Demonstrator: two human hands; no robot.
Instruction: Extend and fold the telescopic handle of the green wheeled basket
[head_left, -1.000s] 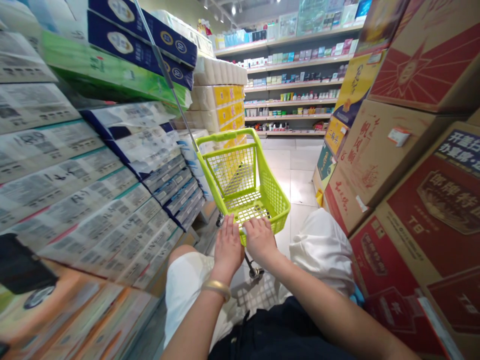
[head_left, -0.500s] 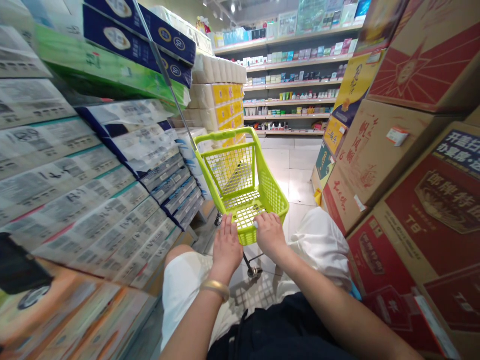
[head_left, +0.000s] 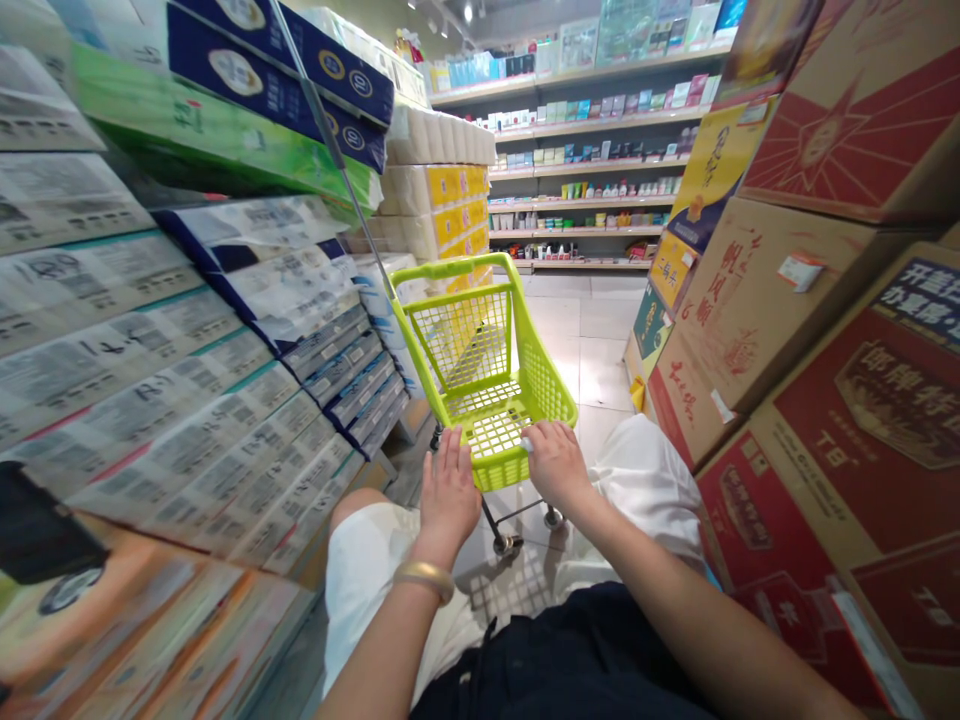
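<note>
A lime-green shopping cart (head_left: pixel 491 471) with a lattice basket stands right in front of me, its near rim between my hands. My left hand (head_left: pixel 448 495) lies at the left corner of that rim, fingers stretched out and a gold bangle on the wrist. At the right corner, my right hand (head_left: pixel 556 462) has its fingers curled over the rim. A small white spot shows by its thumb; what it is I cannot make out. The basket's visible floor holds nothing. A thin metal pole (head_left: pixel 330 130) rises from the cart's far left corner.
Stacked tissue packs (head_left: pixel 187 390) form a wall on the left. Liquor cartons (head_left: pixel 750 300) are piled on the right. Shelves (head_left: pixel 592 170) of small boxes and bottles stand across the far end of the tiled aisle (head_left: pixel 600 325). A dark object (head_left: pixel 45 530) juts in at lower left.
Both hands have shifted outward along the near rim, the right hand to the right and the left hand slightly left, so the gap between them is wider. The cart stays put.
</note>
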